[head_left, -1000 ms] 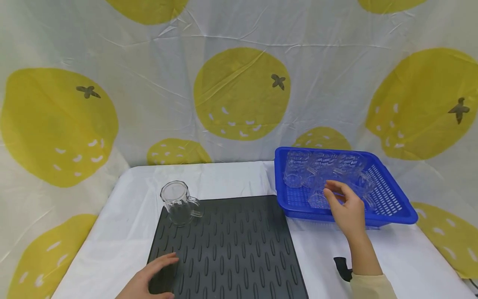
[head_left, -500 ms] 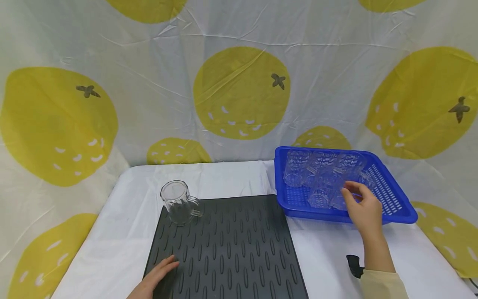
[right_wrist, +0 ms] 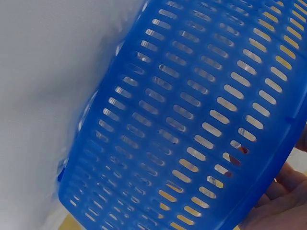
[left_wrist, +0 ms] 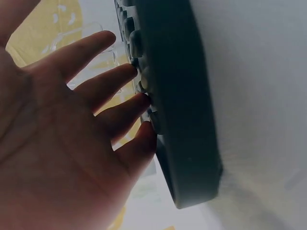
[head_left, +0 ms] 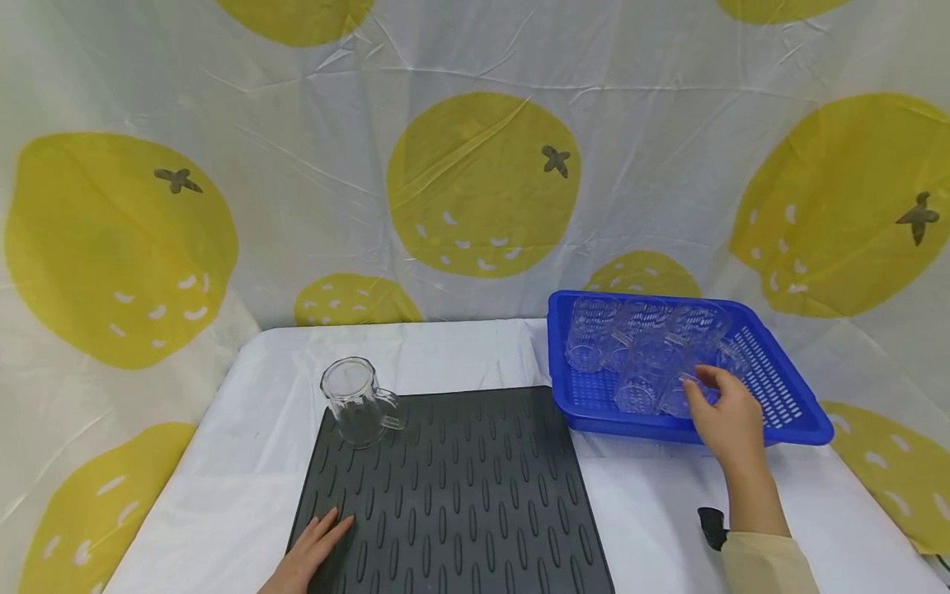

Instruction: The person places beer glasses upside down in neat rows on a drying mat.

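My left hand [head_left: 308,553] rests at the near left edge of a black ribbed rubber mat [head_left: 460,495], fingers spread. In the left wrist view, its fingertips touch the mat's ridged surface. On the mat's far left corner stands a clear glass mug [head_left: 352,412], upside down, handle to the right. My right hand [head_left: 731,417] reaches over the near rim of a blue plastic basket [head_left: 787,379], its thumb and fingers curled round a glass mug [head_left: 674,400] inside. The right wrist view shows mainly the basket's slotted wall, with part of the hand [right_wrist: 280,203] beyond the rim.
Several more clear glass mugs [head_left: 590,334] lie in the basket. A white cloth [head_left: 200,495] covers the table. Behind it hangs a lemon-patterned curtain [head_left: 482,49]. A black strap-like piece [head_left: 712,526] shows beside the right wrist.
My right hand has moved right along the basket and closed round a mug. My left hand has lowered onto the mat, its fingers flatter. The mug on the mat has stayed put.
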A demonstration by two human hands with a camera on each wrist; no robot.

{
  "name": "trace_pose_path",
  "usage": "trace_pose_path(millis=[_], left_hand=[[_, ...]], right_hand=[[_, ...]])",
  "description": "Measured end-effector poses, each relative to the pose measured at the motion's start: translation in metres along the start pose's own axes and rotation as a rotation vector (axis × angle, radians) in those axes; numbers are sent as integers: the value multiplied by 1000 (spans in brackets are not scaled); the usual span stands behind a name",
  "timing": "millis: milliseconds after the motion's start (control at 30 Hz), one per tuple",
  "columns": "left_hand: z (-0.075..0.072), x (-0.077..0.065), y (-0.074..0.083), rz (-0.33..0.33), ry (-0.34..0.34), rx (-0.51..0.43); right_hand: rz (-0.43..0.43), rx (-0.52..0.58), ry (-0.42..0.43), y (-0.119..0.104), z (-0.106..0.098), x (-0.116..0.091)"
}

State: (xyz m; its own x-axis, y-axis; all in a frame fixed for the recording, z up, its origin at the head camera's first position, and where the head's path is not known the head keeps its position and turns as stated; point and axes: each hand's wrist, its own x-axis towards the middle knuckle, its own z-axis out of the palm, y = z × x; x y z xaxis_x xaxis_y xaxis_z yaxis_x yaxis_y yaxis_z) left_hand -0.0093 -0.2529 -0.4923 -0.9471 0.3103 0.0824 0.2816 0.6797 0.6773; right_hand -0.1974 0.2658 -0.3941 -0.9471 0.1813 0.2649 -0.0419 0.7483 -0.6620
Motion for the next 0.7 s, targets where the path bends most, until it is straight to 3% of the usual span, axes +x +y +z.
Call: trace_pose_path(millis=[267, 700], left_hand=[[7, -1, -8, 101, 117, 69], [9, 0, -6, 115, 160, 130]], right_hand=[[35, -67, -2, 0, 2, 1], [34, -107, -22, 3, 4, 4]])
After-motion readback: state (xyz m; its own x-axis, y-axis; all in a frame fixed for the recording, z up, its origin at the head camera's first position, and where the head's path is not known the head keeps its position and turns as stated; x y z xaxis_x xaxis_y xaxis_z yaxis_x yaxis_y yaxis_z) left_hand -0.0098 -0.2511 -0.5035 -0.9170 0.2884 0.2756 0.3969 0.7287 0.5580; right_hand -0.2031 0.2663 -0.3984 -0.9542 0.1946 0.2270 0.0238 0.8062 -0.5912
